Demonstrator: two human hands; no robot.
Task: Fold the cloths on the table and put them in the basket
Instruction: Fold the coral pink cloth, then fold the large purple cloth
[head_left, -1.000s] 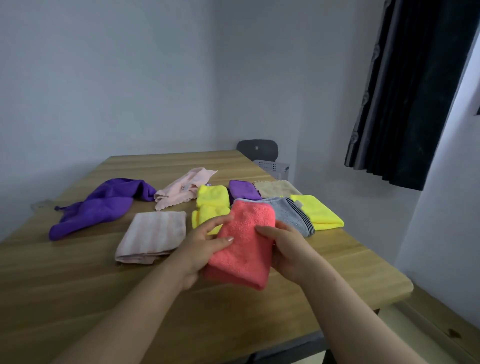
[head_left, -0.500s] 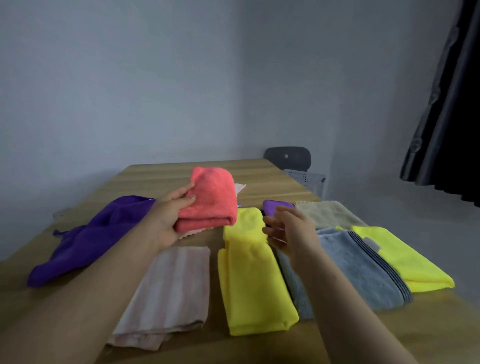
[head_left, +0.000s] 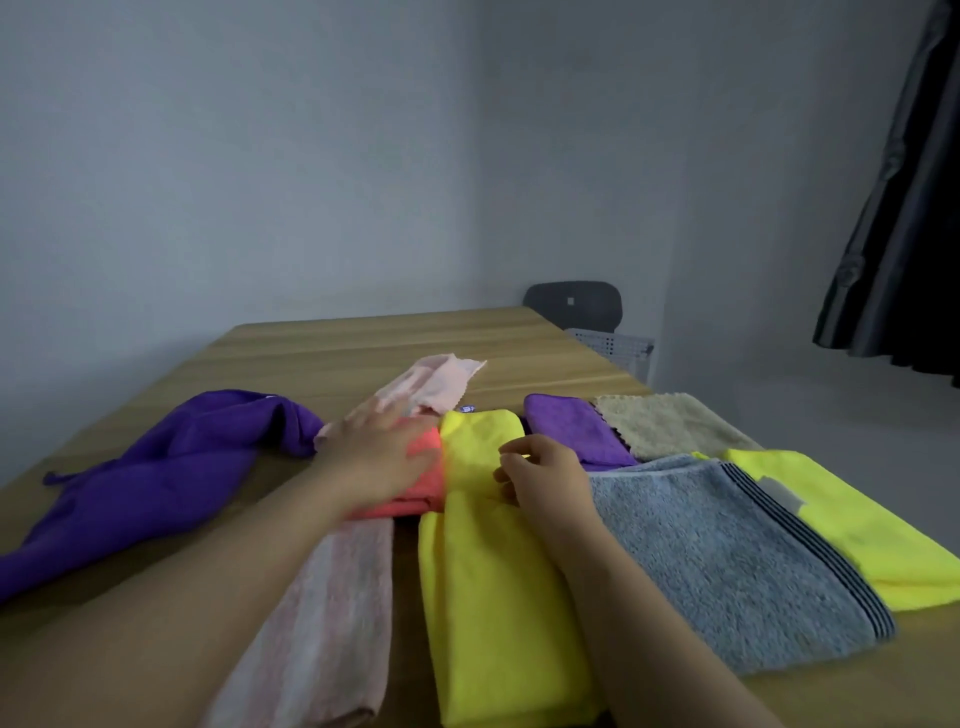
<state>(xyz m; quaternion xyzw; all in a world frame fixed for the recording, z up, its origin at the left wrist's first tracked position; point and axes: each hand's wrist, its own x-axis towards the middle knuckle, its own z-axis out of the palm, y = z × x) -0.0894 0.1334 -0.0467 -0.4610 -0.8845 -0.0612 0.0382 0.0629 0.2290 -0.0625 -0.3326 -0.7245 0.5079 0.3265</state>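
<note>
My left hand (head_left: 374, 452) lies flat, fingers stretched, on top of a folded coral cloth (head_left: 426, 480) that rests on the wooden table (head_left: 363, 340) between a folded pink striped cloth (head_left: 332, 623) and a loose pale pink cloth (head_left: 434, 382). My right hand (head_left: 545, 475) hovers over a folded yellow cloth (head_left: 493, 597), fingers loosely curled and holding nothing. A crumpled purple cloth (head_left: 156, 478) sprawls at the left. To the right lie a small folded purple cloth (head_left: 571, 431), a beige cloth (head_left: 665, 423), a grey towel (head_left: 727, 561) and a neon yellow cloth (head_left: 857, 530).
A white perforated basket (head_left: 618, 348) stands beyond the table's far right corner, beside a dark chair back (head_left: 571, 304). A dark curtain (head_left: 909, 208) hangs at the right. Grey walls close off the back and left.
My left hand has carried the folded coral cloth forward and left, then set it down on the table. My right hand let go of it and now hovers over the yellow cloth.
</note>
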